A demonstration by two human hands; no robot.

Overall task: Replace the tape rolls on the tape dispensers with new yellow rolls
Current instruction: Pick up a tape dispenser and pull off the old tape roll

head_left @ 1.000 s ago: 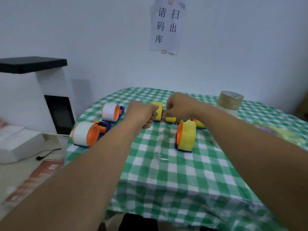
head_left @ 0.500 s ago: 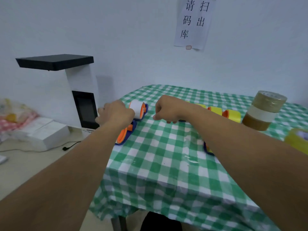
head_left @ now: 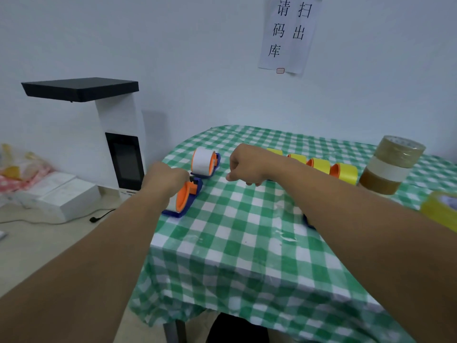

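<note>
Table (head_left: 247, 243): green-and-white checked cloth, near edge hanging down.

Blue part (head_left: 309, 222): on the table under the right forearm, mostly hidden; cannot tell what it is.

Loose roll (head_left: 437, 209): yellowish, cut off by the right edge, blurred.

Near dispenser (head_left: 188, 196): blue base, orange hub, white roll; lies at the table's left edge.

Left hand (head_left: 168, 177): on the top of the near dispenser. Fingers curled downward behind the back of the hand; cannot tell whether they grip it.

Right hand (head_left: 247, 167): just above the cloth at mid-table, right of both dispensers and apart from them. Fingers curled under, nothing seen in them.

Far dispenser (head_left: 204, 162): same make, white roll, just beyond the near one.

Yellow rolls (head_left: 346, 172): four in a row behind the right wrist, orange hubs showing on two, running far-left to near-right.

Stack (head_left: 390, 167): brown, white and brown tape rolls, upright, right of the row.

Machine (head_left: 118, 134): white body, black top, dark screen; stands on the floor left of the table.

Notice (head_left: 289, 33): paper on the far wall.
</note>
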